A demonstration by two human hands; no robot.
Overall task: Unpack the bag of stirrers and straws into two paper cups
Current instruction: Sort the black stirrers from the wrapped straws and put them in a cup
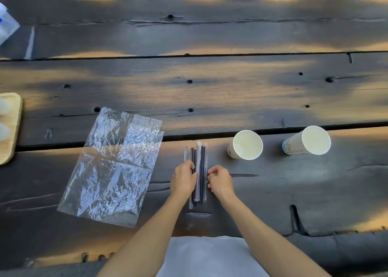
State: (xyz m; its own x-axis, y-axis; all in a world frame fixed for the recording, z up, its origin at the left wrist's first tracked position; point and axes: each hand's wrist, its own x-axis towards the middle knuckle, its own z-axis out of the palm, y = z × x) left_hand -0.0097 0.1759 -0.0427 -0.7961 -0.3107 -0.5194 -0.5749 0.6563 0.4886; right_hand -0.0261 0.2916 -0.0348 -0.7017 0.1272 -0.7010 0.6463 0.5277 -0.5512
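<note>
Place: we take it for an outdoor seating spot, perhaps a café terrace
Table: we see a rough table (210, 88) of dark weathered planks with knots and cracks
Light: we see warm patchy sunlight across the wood
Beyond the far edge: we make out something blurred and greenish, possibly foliage

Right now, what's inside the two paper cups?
Nothing visible. The near cup shows a bare white interior; the far cup shows only its white inner wall, bottom out of sight. The stirrers and straws lie on the table.
</note>
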